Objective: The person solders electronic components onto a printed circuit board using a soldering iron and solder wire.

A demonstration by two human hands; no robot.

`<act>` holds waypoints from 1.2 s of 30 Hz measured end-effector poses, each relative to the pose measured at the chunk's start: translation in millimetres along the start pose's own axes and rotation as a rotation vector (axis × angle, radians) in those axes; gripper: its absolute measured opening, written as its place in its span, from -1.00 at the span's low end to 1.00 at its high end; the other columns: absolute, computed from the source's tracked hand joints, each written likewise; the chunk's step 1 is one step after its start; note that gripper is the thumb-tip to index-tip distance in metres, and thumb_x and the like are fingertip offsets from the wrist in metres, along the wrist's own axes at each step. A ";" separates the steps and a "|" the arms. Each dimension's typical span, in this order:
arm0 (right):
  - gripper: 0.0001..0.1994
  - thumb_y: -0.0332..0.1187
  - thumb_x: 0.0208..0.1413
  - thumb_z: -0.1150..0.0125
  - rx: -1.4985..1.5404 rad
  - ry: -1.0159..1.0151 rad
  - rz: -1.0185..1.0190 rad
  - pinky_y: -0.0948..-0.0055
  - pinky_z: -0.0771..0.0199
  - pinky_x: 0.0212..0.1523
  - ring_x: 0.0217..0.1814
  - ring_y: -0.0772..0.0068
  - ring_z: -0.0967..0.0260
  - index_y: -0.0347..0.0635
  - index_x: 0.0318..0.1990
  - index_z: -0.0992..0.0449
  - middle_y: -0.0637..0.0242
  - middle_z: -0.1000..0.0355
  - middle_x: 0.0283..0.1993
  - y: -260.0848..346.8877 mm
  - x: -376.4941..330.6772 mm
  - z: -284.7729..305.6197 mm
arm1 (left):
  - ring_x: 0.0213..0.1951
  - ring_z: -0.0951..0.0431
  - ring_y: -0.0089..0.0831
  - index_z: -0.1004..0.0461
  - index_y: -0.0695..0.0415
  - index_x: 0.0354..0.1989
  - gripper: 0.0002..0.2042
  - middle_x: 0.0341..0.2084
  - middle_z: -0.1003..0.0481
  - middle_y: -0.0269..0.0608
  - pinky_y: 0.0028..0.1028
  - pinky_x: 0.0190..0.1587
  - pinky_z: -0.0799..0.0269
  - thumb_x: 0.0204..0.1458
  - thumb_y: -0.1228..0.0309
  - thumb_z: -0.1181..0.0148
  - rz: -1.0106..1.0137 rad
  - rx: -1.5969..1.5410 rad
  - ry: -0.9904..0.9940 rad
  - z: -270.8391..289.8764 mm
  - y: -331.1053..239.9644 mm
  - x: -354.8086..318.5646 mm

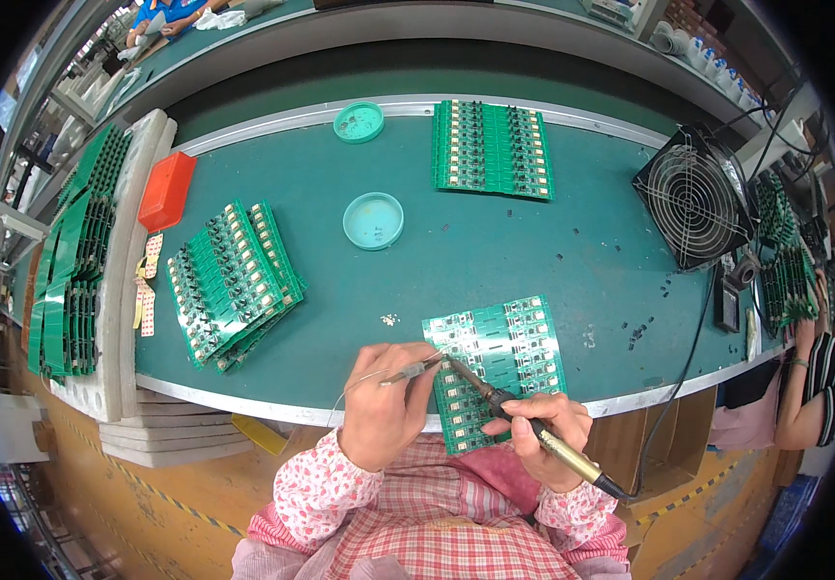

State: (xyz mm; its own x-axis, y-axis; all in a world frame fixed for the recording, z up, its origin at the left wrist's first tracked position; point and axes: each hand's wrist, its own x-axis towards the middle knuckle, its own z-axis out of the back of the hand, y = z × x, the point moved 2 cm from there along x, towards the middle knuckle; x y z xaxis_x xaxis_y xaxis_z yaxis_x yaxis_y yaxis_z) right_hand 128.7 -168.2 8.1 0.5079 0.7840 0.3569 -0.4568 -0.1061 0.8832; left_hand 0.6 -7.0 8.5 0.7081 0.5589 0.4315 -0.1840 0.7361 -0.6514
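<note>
At the near edge of the green surface (495, 251), our left hand (383, 406) pinches thin, floppy solder wire (408, 371) while our right hand (543, 435) grips the stiff, hot-tipped soldering iron (524, 420) by its handle over the thin, fragile green panel of circuit boards (499, 362).

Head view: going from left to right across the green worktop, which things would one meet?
Orange tray → fanned stack of green circuit boards → round teal lid → circuit board panel at the far edge → black fan.
</note>
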 end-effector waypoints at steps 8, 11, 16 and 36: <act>-0.88 -0.42 0.23 -0.20 0.099 -0.055 -0.233 0.52 -0.62 -0.45 -0.39 0.37 -0.65 -0.31 -0.22 -0.46 0.18 -0.61 -0.49 11.3 1.7 -2.9 | -0.24 -0.57 -0.17 -0.56 0.19 -0.21 -0.80 -0.27 -0.60 -0.19 -0.31 -0.13 -0.46 -0.04 0.64 -0.30 0.028 -0.006 0.013 -0.3 0.1 -0.4; -0.86 -0.42 0.21 -0.23 0.034 -0.041 -0.255 0.52 -0.62 -0.45 -0.40 0.38 -0.65 -0.32 -0.21 -0.47 0.18 -0.61 -0.48 22.0 4.3 -6.7 | -0.24 -0.57 -0.17 -0.55 0.18 -0.21 -0.80 -0.28 -0.60 -0.20 -0.30 -0.13 -0.45 -0.03 0.64 -0.30 0.023 0.000 0.001 -1.1 0.1 -0.3; -0.82 -0.50 0.08 -0.34 -0.121 0.037 -0.049 0.50 -0.63 -0.45 -0.41 0.36 -0.65 -0.39 -0.21 -0.49 0.19 -0.61 -0.48 23.2 5.6 -6.6 | -0.25 -0.57 -0.17 -0.55 0.18 -0.21 -0.79 -0.28 -0.60 -0.20 -0.30 -0.15 -0.45 -0.05 0.65 -0.30 0.003 0.004 -0.005 -1.1 0.3 -0.5; -0.55 -0.44 -0.04 -0.42 -0.616 -0.132 0.143 0.13 -0.47 0.09 0.01 0.07 -0.49 -0.15 0.07 -0.54 0.07 -0.52 -0.10 3.1 2.4 -3.5 | -0.27 -0.57 -0.18 -0.52 0.19 -0.20 -0.78 -0.28 -0.59 -0.16 -0.31 -0.14 -0.43 -0.05 0.65 -0.32 0.008 -0.017 -0.019 -0.3 0.5 -1.2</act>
State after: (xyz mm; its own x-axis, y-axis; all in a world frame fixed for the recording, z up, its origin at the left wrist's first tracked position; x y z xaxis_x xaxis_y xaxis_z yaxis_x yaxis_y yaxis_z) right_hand 126.0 -164.5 10.6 0.4789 0.7022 0.5269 -0.8421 0.1977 0.5018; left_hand -0.1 -7.5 7.5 0.6936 0.5720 0.4378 -0.1776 0.7249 -0.6656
